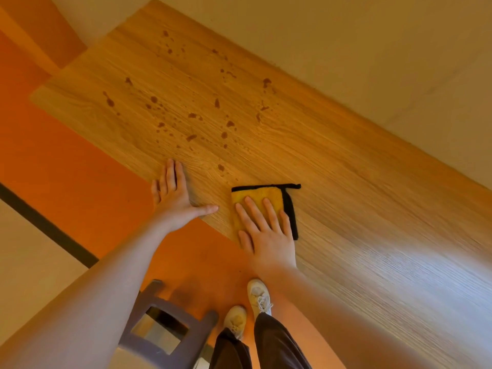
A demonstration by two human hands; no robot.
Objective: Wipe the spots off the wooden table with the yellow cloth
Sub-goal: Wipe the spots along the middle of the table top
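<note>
A folded yellow cloth (257, 198) with a black edge lies near the front edge of the wooden table (346, 182). My right hand (266, 230) rests flat on top of it, fingers spread. My left hand (175, 201) lies flat on the table's edge to the left of the cloth, fingers apart, holding nothing. Several brown spots (191, 115) are scattered over the far left half of the table, beyond both hands. One spot (221, 167) lies close to the cloth.
A dark chair (165, 331) stands on the orange floor (66, 166) below my left arm. My feet in white shoes (258, 296) are beside the table's edge. A pale wall (346, 49) borders the table's far side.
</note>
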